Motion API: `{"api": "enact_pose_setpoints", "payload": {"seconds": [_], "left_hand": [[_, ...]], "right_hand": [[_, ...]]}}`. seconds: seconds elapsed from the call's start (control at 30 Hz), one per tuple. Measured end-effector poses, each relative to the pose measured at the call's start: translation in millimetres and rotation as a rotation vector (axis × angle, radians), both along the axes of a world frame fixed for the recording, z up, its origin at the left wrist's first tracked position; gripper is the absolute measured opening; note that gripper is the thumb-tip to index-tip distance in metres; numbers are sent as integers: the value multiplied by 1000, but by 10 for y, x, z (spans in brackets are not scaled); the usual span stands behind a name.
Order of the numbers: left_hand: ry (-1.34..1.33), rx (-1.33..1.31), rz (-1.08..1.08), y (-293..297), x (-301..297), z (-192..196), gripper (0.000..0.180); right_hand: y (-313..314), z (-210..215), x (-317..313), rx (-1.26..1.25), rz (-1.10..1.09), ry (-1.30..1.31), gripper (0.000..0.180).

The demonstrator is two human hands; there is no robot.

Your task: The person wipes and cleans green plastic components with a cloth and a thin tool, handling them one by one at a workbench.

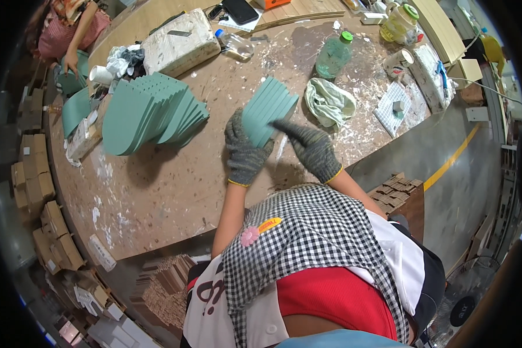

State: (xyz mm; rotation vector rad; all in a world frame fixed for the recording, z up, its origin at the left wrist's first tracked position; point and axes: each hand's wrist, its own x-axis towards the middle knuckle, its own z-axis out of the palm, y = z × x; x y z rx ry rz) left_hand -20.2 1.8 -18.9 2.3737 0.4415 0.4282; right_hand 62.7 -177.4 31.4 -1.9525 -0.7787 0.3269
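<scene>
Clasped in the gloved left hand (245, 152) is a fanned stack of green boards (268, 110), held tilted above the worn wooden table (174, 185) so the edges spread apart. Its partner, the right hand (310, 148), lays loose fingers along the fan's lower edge, seemingly squaring it. Largest nearby is the pile of rounded green panels (153, 113) (matte, flat-cut) lying stepped to the left; then a crumpled pale cloth (329, 101); then a green-capped bottle (334, 55).
</scene>
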Motion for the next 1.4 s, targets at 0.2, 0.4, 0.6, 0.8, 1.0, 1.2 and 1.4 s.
{"api": "enact_pose_setpoints", "payload": {"seconds": [0.2, 0.4, 0.6, 0.8, 1.0, 1.2, 1.4], "left_hand": [[19, -26, -31, 53, -69, 16, 112], [-55, -60, 9, 53, -114, -78, 110], [-21, -92, -1, 55, -97, -83, 110], [-62, -5, 0, 47, -85, -70, 112], [-26, -52, 7, 28, -82, -47, 116], [27, -88, 2, 38, -87, -73, 119], [-126, -376, 80, -58, -173, -141, 132]], "right_hand": [[122, 23, -27, 110, -23, -160, 51], [168, 81, -176, -170, 36, -199, 50], [149, -15, -216, -148, 45, -253, 56], [160, 182, -144, -286, 11, -130, 55], [116, -10, 30, -88, 90, -253, 48], [7, -326, 1087, 92, -443, -251, 28], [461, -562, 1432, 564, -315, 753, 27]]}}
